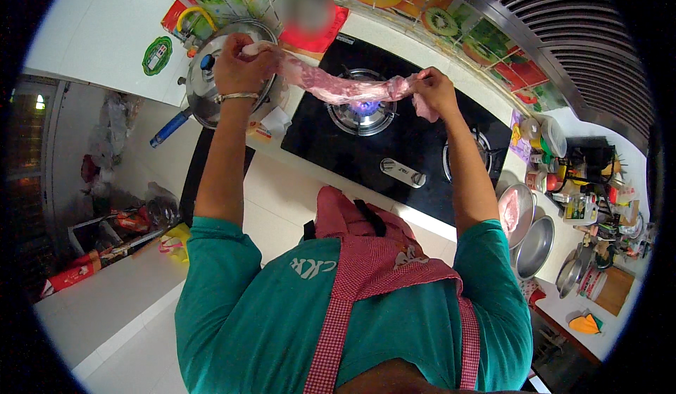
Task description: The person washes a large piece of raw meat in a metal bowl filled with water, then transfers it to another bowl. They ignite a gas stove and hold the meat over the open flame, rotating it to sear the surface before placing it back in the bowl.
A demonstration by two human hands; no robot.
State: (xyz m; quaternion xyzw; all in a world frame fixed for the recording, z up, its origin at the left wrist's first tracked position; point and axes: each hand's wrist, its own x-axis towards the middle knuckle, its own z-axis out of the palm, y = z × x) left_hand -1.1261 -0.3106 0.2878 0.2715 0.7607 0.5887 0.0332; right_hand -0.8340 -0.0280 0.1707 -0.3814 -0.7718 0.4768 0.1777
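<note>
A long strip of raw meat (338, 89), pink with pale fat, is stretched between my two hands above a gas stove (310, 126). My left hand (241, 66) pinches its left end, close to a lidded pan. At the other end, my right hand (435, 92) grips the meat, and a short flap hangs below the fingers. Under the middle of the strip, a blue flame burns on the left burner (362, 116). Whether the meat touches the burner is hard to tell from above.
A pan with a glass lid (204, 77) and blue handle stands left of the stove. At right are the second burner (468, 156), a bowl holding meat (517, 214), a metal bowl (535, 247) and crowded jars. The range hood (563, 35) overhangs the far right.
</note>
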